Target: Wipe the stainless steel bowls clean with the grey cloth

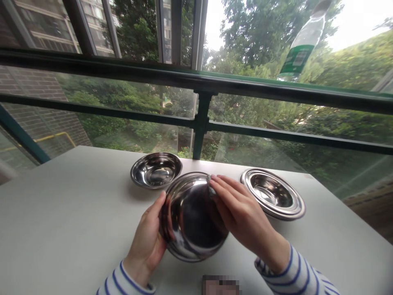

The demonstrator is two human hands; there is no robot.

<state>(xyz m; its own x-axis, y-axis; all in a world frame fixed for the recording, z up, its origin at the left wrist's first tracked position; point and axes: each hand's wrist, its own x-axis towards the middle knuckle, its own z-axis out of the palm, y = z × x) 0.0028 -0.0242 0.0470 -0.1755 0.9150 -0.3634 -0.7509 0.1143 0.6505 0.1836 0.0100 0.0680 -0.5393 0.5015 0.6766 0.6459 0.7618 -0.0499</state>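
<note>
A shiny stainless steel bowl (192, 221) is tilted up over the table, with what looks like its rounded underside toward me. My left hand (149, 237) grips its left edge, thumb on the near surface and fingers behind. Pressed against the upper right of the bowl is a small grey scrubbing pad, probably steel wool (211, 187), under the fingertips of my right hand (241, 209). Most of the pad is hidden by those fingers.
A steel bowl (156, 171) stands behind on the left of the white table (76, 217). At the right are stacked wide-rimmed steel bowls (273, 194). A plastic bottle with a green label (297, 57) stands on the dark railing (138, 76). A pixelated patch (221, 285) lies at the bottom.
</note>
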